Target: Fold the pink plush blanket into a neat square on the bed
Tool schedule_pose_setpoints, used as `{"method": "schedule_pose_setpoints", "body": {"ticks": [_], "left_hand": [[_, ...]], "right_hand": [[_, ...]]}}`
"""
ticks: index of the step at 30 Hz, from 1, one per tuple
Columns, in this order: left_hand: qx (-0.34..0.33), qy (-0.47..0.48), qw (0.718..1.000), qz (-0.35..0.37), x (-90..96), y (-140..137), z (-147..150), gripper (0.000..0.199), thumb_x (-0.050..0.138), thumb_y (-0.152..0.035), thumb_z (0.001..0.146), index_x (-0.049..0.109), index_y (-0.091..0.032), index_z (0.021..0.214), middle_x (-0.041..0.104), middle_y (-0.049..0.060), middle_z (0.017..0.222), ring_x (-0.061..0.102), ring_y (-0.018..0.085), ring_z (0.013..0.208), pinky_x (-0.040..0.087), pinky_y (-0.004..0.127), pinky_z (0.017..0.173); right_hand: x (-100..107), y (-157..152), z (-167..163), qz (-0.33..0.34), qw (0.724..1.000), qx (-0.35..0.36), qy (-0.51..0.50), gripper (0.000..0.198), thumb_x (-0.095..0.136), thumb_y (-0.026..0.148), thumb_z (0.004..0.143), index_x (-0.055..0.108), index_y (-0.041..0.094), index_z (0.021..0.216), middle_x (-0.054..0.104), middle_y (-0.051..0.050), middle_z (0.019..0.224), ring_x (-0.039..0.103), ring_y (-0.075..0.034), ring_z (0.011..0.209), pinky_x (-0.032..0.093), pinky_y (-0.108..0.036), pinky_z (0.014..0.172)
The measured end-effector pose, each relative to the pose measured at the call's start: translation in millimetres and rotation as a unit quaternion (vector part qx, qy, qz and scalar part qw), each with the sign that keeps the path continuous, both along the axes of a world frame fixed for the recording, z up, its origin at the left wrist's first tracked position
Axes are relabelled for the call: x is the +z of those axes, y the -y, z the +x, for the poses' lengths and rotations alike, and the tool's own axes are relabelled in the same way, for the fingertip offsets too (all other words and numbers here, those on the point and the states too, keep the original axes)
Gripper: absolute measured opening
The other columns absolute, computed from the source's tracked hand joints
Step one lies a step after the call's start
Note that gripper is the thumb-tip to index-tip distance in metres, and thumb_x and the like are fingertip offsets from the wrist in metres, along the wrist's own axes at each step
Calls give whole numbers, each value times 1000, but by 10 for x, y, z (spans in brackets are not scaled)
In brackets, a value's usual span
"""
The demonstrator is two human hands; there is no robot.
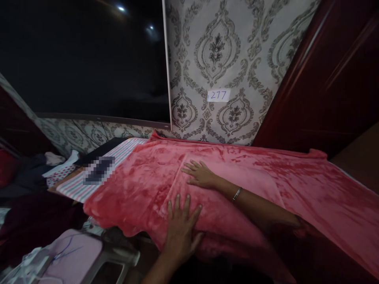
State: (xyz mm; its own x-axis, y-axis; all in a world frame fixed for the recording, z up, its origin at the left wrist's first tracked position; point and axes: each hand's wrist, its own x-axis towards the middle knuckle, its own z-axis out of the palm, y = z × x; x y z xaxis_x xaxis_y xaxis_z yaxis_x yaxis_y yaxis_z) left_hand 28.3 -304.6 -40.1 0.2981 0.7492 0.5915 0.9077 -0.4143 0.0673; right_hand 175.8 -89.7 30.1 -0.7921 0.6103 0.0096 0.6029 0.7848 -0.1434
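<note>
A plush pinkish-red blanket (127,177) is spread over a long surface, its near edge hanging down toward me. On top of it lies a smoother, paler pink layer (248,177) with a visible left edge; whether it is a fold of the same blanket I cannot tell. My left hand (181,225) rests flat near the front, fingers spread, across that layer's near left part. Farther back, my right hand (199,174) lies palm down by the layer's far left corner, its fingers stretched to the left. Neither hand grips anything. A metal bracelet circles my right wrist.
Striped cloth (78,187) shows past the blanket's left end, with a pixelated dark item on it. A large dark television (97,59) hangs above. Left front stands a pink-topped stool (74,252) with cords on it. Dark red wood panels (319,79) rise at right.
</note>
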Motion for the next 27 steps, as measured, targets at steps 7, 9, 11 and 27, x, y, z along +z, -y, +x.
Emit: {"method": "schedule_pose_setpoints", "body": {"ticks": [7, 9, 11, 27], "left_hand": [[9, 5, 1000, -9, -194, -21, -1, 78, 72, -32, 79, 48, -32, 153, 24, 9, 170, 13, 44, 156, 8, 67, 122], [8, 6, 1000, -7, -215, -42, -5, 79, 73, -32, 78, 47, -32, 153, 23, 8, 170, 12, 44, 156, 7, 67, 122], [6, 10, 1000, -2, -231, -67, -13, 79, 72, -31, 78, 47, -33, 153, 24, 8, 170, 13, 43, 156, 8, 66, 123], [-2, 12, 999, -42, 75, -132, -69, 57, 59, -39, 91, 57, -27, 146, 42, 12, 162, 27, 43, 152, 22, 66, 120]], "right_hand": [[-157, -381, 5, -15, 995, -92, -21, 66, 37, 59, 103, 31, 32, 162, 22, -7, 170, 26, -34, 154, 26, -60, 121], [-190, -402, 6, -5, 994, -98, -41, 64, 37, 58, 103, 33, 31, 162, 24, -7, 170, 29, -33, 153, 26, -57, 121], [-188, -385, -9, -1, 993, -101, -53, 64, 38, 57, 103, 34, 31, 161, 24, -6, 169, 29, -32, 153, 25, -54, 123], [28, 437, 2073, -20, 924, -379, -40, 60, 41, 48, 101, 43, 26, 157, 31, -10, 167, 25, -35, 154, 16, -65, 122]]}}
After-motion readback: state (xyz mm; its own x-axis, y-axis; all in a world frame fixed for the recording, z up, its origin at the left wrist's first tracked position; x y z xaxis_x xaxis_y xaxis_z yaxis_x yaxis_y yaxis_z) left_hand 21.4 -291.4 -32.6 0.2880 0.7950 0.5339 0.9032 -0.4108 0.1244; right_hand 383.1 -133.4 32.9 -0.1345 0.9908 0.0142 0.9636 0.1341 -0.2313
